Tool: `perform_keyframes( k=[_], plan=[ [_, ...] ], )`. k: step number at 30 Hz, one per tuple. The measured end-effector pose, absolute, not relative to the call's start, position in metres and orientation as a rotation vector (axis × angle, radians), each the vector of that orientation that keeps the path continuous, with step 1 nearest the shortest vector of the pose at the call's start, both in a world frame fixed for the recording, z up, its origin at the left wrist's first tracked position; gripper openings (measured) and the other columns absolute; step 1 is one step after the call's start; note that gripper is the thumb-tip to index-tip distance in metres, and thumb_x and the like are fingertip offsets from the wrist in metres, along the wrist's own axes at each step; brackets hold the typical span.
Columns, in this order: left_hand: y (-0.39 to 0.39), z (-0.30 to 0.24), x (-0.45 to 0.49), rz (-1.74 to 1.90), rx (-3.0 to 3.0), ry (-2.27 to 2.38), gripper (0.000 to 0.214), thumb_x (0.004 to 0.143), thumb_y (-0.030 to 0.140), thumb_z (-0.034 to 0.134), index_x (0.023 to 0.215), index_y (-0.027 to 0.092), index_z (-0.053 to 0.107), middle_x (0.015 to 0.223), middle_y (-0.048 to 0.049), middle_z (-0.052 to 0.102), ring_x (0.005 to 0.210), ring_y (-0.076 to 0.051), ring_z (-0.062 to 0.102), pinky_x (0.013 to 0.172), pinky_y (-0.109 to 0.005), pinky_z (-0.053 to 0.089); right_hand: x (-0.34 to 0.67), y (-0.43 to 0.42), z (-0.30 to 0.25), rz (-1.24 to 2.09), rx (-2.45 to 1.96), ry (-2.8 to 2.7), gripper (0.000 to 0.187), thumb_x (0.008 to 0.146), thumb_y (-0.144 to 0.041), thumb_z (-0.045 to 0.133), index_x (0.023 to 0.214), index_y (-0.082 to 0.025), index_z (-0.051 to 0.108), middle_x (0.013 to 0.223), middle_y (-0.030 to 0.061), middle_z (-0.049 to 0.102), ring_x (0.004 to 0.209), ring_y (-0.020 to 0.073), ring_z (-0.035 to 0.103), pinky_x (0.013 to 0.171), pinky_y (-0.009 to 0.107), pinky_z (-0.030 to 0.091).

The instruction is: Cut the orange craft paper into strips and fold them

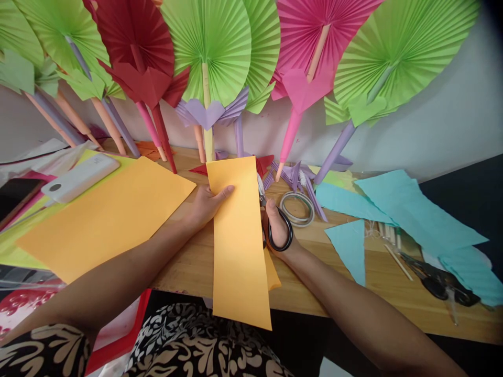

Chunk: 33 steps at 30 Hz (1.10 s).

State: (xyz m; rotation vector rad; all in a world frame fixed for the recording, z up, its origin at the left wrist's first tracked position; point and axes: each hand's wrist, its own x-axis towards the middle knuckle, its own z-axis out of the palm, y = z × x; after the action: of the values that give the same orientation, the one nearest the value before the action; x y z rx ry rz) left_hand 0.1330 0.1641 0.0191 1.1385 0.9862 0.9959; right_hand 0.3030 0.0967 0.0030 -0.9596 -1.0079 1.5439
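A long strip of yellow-orange paper (240, 241) hangs in front of me, its lower end reaching past the table edge. My left hand (210, 205) is closed on its left side near the top, thumb on the front and fingers hidden behind. My right hand (277, 222) grips black-handled scissors (290, 234), thumb through one loop, at the strip's right edge. Part of the blades is hidden behind the paper. A smaller orange piece (272, 271) shows below the right hand, partly covered by the strip.
Folded paper fans (208, 47) on rolled handles lean along the wall. On the left lie a large orange sheet (129, 209), a white device (80, 178) and a phone (18, 199). To the right are tape rolls (297, 209), turquoise paper (416, 209) and a dark tool (440, 280).
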Motion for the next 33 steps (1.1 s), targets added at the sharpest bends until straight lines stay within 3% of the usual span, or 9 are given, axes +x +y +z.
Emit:
perform_keyframes(
  k=[6, 9, 18, 23, 28, 33],
  plan=[
    [0.163, 0.022, 0.132, 0.969, 1.124, 0.989, 0.051, 0.075, 0.055, 0.081, 0.102, 0.014, 0.071, 0.106, -0.0136, 0.079, 0.088, -0.028, 0.077, 0.074, -0.035, 0.065, 0.301, 0.098, 0.007, 1.497, -0.843, -0.984, 0.054, 0.090, -0.076, 0.050, 0.098, -0.024, 0.064, 0.042, -0.0078, 0.048, 0.032, 0.0105, 0.039, 0.033, 0.022, 0.031],
    [0.165, 0.021, 0.131, 0.947, 1.111, 0.950, 0.054, 0.076, 0.059, 0.079, 0.103, 0.014, 0.071, 0.102, -0.0143, 0.079, 0.087, -0.029, 0.077, 0.073, -0.036, 0.065, 0.302, 0.098, 0.007, 1.493, -0.841, -0.974, 0.057, 0.089, -0.075, 0.054, 0.113, -0.023, 0.061, 0.042, -0.0099, 0.047, 0.030, 0.0093, 0.034, 0.031, 0.021, 0.029],
    [0.177, 0.021, 0.125, 1.150, 1.012, 0.933, 0.059, 0.070, 0.059, 0.083, 0.105, 0.013, 0.071, 0.111, -0.0152, 0.078, 0.097, -0.031, 0.076, 0.082, -0.037, 0.064, 0.302, 0.098, 0.005, 1.562, -0.860, -1.048, 0.067, 0.082, -0.079, 0.059, 0.117, -0.021, 0.059, 0.046, -0.0095, 0.051, 0.030, 0.0088, 0.038, 0.031, 0.021, 0.032],
    [0.177, 0.018, 0.127, 1.147, 1.066, 0.996, 0.059, 0.066, 0.060, 0.085, 0.099, 0.013, 0.071, 0.100, -0.0140, 0.080, 0.087, -0.031, 0.078, 0.073, -0.037, 0.066, 0.302, 0.099, -0.003, 1.569, -0.821, -1.028, 0.067, 0.087, -0.078, 0.052, 0.123, -0.022, 0.057, 0.046, -0.0083, 0.053, 0.031, 0.0099, 0.037, 0.032, 0.021, 0.032],
    [0.178, 0.014, 0.129, 1.169, 1.108, 1.028, 0.059, 0.068, 0.063, 0.082, 0.097, 0.013, 0.070, 0.096, -0.0130, 0.080, 0.083, -0.030, 0.078, 0.069, -0.036, 0.066, 0.301, 0.096, 0.001, 1.624, -0.799, -0.986, 0.075, 0.081, -0.084, 0.054, 0.129, -0.027, 0.055, 0.050, -0.0069, 0.055, 0.035, 0.0149, 0.047, 0.036, 0.026, 0.038],
    [0.178, 0.012, 0.127, 1.146, 1.081, 1.016, 0.058, 0.069, 0.061, 0.082, 0.099, 0.013, 0.070, 0.098, -0.0131, 0.080, 0.083, -0.028, 0.078, 0.068, -0.034, 0.065, 0.302, 0.094, 0.006, 1.625, -0.765, -1.002, 0.066, 0.086, -0.078, 0.053, 0.128, -0.028, 0.055, 0.055, -0.0064, 0.057, 0.038, 0.0132, 0.047, 0.040, 0.026, 0.038]
  ],
)
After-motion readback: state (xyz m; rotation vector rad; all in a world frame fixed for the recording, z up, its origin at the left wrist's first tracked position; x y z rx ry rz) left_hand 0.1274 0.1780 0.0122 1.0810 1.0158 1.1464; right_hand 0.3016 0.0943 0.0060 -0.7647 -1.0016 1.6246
